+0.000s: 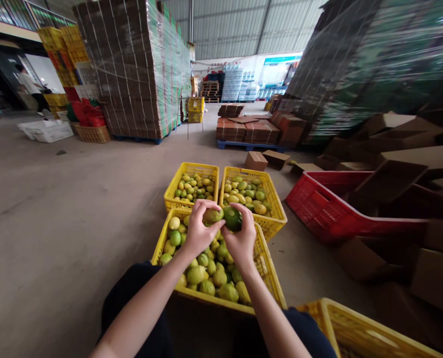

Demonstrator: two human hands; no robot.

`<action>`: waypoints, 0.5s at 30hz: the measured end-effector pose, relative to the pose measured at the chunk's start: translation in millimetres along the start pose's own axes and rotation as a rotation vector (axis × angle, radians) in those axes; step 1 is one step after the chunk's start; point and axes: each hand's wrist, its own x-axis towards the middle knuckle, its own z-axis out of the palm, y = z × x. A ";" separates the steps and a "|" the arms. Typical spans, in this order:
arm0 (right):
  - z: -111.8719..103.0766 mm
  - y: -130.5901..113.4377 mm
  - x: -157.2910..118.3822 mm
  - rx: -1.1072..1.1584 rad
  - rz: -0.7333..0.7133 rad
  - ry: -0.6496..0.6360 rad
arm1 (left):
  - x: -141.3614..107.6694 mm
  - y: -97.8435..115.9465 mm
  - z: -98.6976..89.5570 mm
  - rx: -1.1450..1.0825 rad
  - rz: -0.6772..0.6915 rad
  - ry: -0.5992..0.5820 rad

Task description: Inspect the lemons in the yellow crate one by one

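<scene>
With fingers clamped, the left hand (202, 227) holds a yellowish fruit (213, 216), the right hand (242, 230) a green fruit (232, 219); work seems unfinished, twelve-o'clock crates (274, 227) part-filled, six-o'clock crate (267, 268) with many left.

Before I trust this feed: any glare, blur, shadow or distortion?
Head view: left hand and right hand look fairly sharp with held fruits; plastic wrap at right shows glare; cardboard boxes there look stretched and smeared; deep shadow below the crate under the hands.
</scene>
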 end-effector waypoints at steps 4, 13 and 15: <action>0.3 0.3 -0.2 -0.006 -0.005 -0.009 | -0.4 0.4 -0.6 0.054 0.035 -0.028; 0.1 -0.1 -0.4 0.059 0.108 -0.037 | -2.2 -3.8 -1.1 0.063 -0.071 -0.014; 0.0 -0.3 -0.8 0.119 0.229 -0.063 | -1.7 -4.9 -1.6 0.016 -0.153 0.004</action>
